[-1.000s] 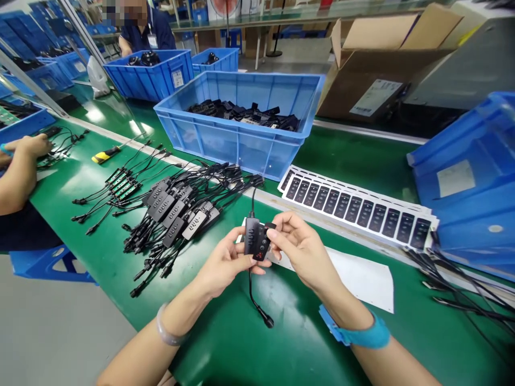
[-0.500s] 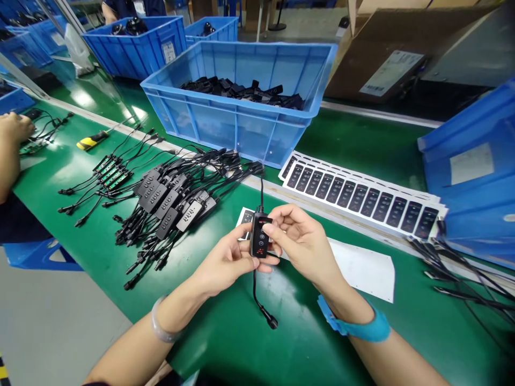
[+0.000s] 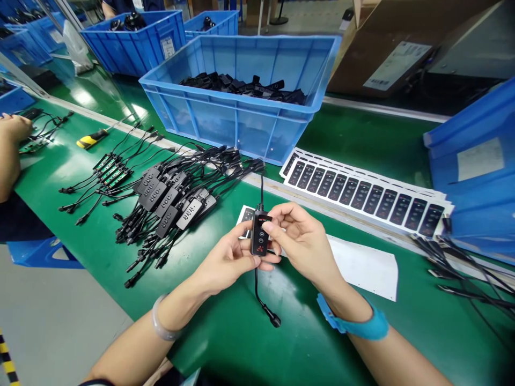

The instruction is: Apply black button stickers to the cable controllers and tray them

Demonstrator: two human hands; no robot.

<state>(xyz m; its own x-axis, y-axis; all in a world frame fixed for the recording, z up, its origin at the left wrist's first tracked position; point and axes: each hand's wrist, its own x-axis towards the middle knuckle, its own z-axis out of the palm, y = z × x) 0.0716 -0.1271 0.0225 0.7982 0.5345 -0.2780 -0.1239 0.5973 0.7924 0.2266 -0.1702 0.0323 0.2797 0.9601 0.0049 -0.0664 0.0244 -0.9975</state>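
A small black in-line controller (image 3: pixel 259 245) is held upright in front of me, with a cable at its top and a plug lead hanging below. Its face carries a black label with red marks and round button symbols. My left hand (image 3: pixel 225 260) grips it from the left, thumb at the bottom corner and fingers behind. From the right, my right hand (image 3: pixel 301 241) is closed on its upper part, the thumb pressing on the label face. Under my hands lies a white label sheet (image 3: pixel 364 268), partly hidden. To the left is a pile of black controllers (image 3: pixel 173 201) with cables.
Behind stands a blue bin (image 3: pixel 225 118) of black parts. Label sheets (image 3: pixel 358 195) are stacked to the right, near loose black cables (image 3: pixel 462 268) and another blue bin (image 3: pixel 475 198). Leftward are green circuit boards (image 3: pixel 110 170), a screwdriver (image 3: pixel 92 139) and another person's hand (image 3: pixel 16 127).
My view has shifted slightly. Both hands keep nearly the same hold on the controller, with the right thumb still on its label.
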